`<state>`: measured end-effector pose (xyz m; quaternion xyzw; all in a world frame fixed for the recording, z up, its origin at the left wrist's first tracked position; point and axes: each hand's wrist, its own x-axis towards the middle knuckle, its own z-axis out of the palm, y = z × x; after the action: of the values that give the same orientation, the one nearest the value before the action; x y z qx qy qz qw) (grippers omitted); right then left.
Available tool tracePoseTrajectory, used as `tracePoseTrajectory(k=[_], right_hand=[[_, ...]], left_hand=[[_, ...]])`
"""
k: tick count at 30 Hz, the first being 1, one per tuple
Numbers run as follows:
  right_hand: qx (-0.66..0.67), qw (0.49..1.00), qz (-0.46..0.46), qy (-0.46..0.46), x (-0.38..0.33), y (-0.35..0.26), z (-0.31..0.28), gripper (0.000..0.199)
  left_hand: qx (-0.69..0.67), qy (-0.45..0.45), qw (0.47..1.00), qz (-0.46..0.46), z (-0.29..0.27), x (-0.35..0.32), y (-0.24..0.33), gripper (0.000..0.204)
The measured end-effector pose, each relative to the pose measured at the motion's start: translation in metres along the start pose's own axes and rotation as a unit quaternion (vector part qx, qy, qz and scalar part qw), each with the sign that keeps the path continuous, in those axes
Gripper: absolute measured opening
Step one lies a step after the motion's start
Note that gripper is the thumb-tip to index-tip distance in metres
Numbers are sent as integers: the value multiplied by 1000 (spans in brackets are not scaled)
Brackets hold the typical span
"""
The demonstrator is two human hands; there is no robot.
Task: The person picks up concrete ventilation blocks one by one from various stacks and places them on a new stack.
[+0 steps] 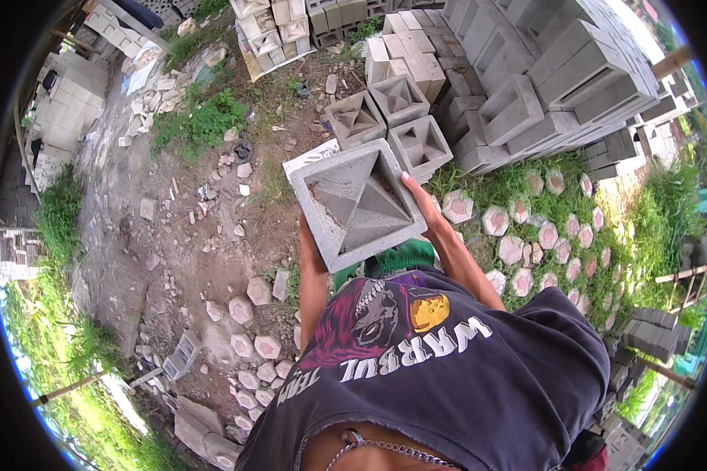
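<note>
**A:** What fills my view, biggest things first?

**B:** I see the big stack of grey blocks (pixel 542 71) at upper right, piled in rows, likely to keep them off the dirt. Below it lies the grass patch with hexagon pavers (pixel 542 228), each set apart from the next with green between, like stepping stones. To the left runs the bare dirt ground (pixel 157 235), littered with broken bits and a few loose hexagon pieces.

**A:** And the thing being carried?

**B:** It is the square concrete block (pixel 359 202), a hollow one with a sunken pyramid shape inside, held up in front of the chest, above the dark shirt (pixel 447 369). It is tilted, its open face turned up toward me. Just beyond it, three similar hollow blocks (pixel 390 118) sit together on the ground, faces up.

**A:** How do the hands stand?

**B:** The right hand (pixel 420 200) clasps the block's right edge, fingers laid along the rim. I judge that side grip steadies a heavy piece. The left hand (pixel 306 235) is mostly hidden beneath the block's lower left corner; only the forearm shows rising to it, so I take it to be bearing the weight from below, though I cannot see the fingers.
</note>
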<state>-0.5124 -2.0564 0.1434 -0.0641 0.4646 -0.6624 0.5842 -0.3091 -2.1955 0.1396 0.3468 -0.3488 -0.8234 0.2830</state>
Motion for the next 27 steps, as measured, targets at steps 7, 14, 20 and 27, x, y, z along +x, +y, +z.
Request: tracePoseTrajectory(k=[7,14,20,27], right_hand=[[48,990,-46,120,19,46,41,76],[79,969,-59,226,-8,66,83,59],[123,951,-80,274,-15,83,71,75],[260,918,-76,289,22,108,27,91]], left_hand=[[45,-169,982,-71,-28,60,60,65],[102,-218,959,-148,-31,74,78,66],[170,-240,932,-212,-20,117,46,67],[292,-240,866,-326,-2,192,11,69]])
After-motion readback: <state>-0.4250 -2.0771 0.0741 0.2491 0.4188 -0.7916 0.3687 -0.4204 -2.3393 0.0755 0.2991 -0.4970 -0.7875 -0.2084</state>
